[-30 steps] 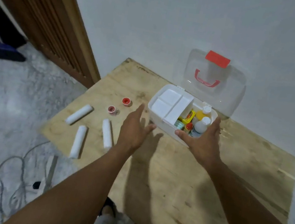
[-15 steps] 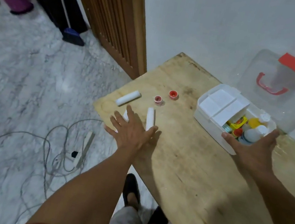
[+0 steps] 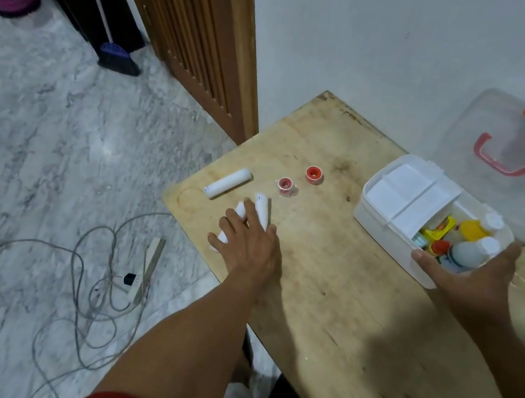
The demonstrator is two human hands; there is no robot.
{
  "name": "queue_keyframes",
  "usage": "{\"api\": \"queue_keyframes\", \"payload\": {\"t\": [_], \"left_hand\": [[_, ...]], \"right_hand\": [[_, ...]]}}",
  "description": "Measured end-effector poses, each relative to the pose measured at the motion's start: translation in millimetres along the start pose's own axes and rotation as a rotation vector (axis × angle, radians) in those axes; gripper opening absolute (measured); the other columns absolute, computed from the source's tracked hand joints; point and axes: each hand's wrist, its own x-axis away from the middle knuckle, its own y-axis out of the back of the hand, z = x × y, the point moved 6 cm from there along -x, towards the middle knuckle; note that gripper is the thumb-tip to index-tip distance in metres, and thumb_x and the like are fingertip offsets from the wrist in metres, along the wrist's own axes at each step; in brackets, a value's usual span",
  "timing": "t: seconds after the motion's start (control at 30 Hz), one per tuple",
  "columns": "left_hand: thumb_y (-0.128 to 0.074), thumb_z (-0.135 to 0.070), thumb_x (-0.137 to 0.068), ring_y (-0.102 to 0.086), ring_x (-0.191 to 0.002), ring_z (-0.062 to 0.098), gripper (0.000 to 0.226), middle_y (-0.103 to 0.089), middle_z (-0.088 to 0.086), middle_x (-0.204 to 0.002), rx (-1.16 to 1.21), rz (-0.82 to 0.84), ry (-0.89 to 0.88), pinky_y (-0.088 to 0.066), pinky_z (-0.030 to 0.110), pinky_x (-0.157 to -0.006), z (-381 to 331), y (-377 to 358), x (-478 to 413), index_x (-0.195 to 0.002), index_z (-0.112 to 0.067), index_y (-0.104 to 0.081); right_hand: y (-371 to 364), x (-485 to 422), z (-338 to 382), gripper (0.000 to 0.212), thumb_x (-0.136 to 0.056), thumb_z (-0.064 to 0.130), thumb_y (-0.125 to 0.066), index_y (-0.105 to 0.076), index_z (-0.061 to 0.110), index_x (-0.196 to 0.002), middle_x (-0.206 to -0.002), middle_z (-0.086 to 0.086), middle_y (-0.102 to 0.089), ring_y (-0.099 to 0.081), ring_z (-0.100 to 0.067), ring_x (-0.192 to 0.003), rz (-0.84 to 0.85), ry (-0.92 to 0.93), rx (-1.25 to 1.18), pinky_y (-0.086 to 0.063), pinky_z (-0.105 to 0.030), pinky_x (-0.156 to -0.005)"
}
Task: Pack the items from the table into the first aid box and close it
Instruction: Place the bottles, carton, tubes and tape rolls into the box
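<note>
Two white bandage rolls point(image 3: 261, 210) are pressed under the spread left hand point(image 3: 246, 244), not yet clenched; their long axes run away from the person. First aid box point(image 3: 388, 227), rightward, is steadied by the right hand point(image 3: 469, 285).

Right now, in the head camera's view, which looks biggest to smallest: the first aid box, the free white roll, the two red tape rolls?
1. First aid box, clearly largest.
2. Free white roll near the table's left edge.
3. The two red tape rolls and: they look about alike, so I won't rank them.
</note>
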Motion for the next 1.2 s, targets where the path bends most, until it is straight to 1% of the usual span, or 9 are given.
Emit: {"api": "queue_keyframes", "payload": {"t": [0.1,0.3,0.43,0.6,0.83,0.9,1.0,1.13,1.2], "left_hand": [[-0.065,-0.043,-0.084,-0.055,-0.093,0.034,0.064,-0.057,0.019,-0.113,-0.021,0.021,-0.023,-0.045,0.05,-0.075,-1.2,-2.1,2.4,-0.139,-0.012,-0.051],[-0.042,-0.024,-0.1,-0.045,-0.115,0.033,0.063,-0.042,0.017,-0.135,0.127,0.079,-0.071,-0.041,0.045,-0.089,-4.7,12.0,12.2,-0.157,-0.021,-0.017],[-0.039,-0.015,-0.102,-0.056,-0.085,0.026,0.067,-0.048,0.01,-0.112,0.506,0.154,-0.168,-0.042,0.036,-0.073,-5.7,21.6,17.0,-0.155,-0.044,-0.011],[-0.045,-0.001,-0.091,-0.042,-0.076,0.008,0.069,-0.047,0.007,-0.109,0.612,0.16,-0.375,-0.034,0.021,-0.063,-39.3,38.8,29.8,-0.15,-0.035,-0.033],[-0.052,-0.029,-0.09,-0.052,-0.083,0.025,0.015,-0.055,0.005,-0.094,0.781,0.155,-0.446,-0.038,0.034,-0.066,-117.1,78.7,27.9,-0.102,-0.02,-0.047],[-0.051,-0.047,-0.094,-0.056,-0.083,0.024,0.025,-0.057,0.0,-0.09,0.845,0.215,-0.497,-0.046,0.038,-0.067,-142.5,88.1,27.4,-0.093,-0.023,-0.047],[-0.045,-0.045,-0.099,-0.06,-0.09,0.02,0.017,-0.062,-0.006,-0.091,0.969,0.335,-0.562,-0.048,0.036,-0.077,-176.4,102.7,28.8,-0.087,-0.034,-0.052],[-0.047,-0.025,-0.101,-0.061,-0.083,0.019,0.012,-0.063,-0.002,-0.093,1.089,0.606,-0.553,-0.051,0.033,-0.075,-212.0,105.2,19.5,-0.111,-0.027,-0.053],[-0.054,-0.016,-0.099,-0.063,-0.08,0.018,0.036,-0.066,0.002,-0.098,1.118,0.755,-0.569,-0.054,0.034,-0.077,-225.2,101.0,12.8,-0.13,-0.03,-0.044]], "right_hand": [[-1.1,-0.8,1.2,0.11,-0.067,0.032,-0.087,-0.012,0.027,-0.147,-0.147,-0.002,-0.031,-0.036,-0.008,-0.125,0.001,0.017,-0.003,-0.035,-0.027,-0.099],[1.9,-3.8,-12.4,0.13,-0.041,0.071,-0.084,-0.011,0.038,-0.143,-0.144,0.002,-0.035,-0.044,-0.024,-0.134,-0.007,-0.086,0.012,-0.045,-0.054,-0.103],[-1.9,-1.0,-12.8,0.142,-0.034,0.08,-0.081,-0.004,0.039,-0.147,-0.15,0.005,-0.03,-0.036,-0.025,-0.139,-0.014,-0.112,0.026,-0.04,-0.057,-0.107],[-0.5,3.8,-13.5,0.151,-0.029,0.088,-0.074,0.005,0.041,-0.148,-0.158,0.002,-0.02,-0.027,-0.027,-0.145,-0.011,-0.144,0.043,-0.034,-0.058,-0.111],[5.0,8.6,-3.4,0.146,-0.043,0.073,-0.081,0.012,0.035,-0.149,-0.16,0.0,-0.018,-0.032,-0.029,-0.142,0.046,-0.14,0.09,-0.036,-0.048,-0.112],[4.1,7.0,-5.5,0.149,-0.042,0.074,-0.081,0.013,0.033,-0.15,-0.16,0.002,-0.016,-0.032,-0.027,-0.142,0.048,-0.148,0.089,-0.036,-0.047,-0.113],[3.3,3.6,-8.5,0.154,-0.032,0.082,-0.078,0.006,0.032,-0.151,-0.158,0.005,-0.021,-0.036,-0.022,-0.141,0.017,-0.158,0.053,-0.04,-0.047,-0.111],[4.3,0.9,-12.0,0.154,-0.031,0.082,-0.079,0.001,0.03,-0.152,-0.156,0.004,-0.024,-0.032,-0.02,-0.142,-0.013,-0.157,0.052,-0.038,-0.048,-0.112],[4.0,-1.2,-12.4,0.152,-0.033,0.077,-0.083,-0.002,0.029,-0.152,-0.154,0.004,-0.029,-0.036,-0.02,-0.14,-0.018,-0.159,0.05,-0.04,-0.047,-0.111]]}}
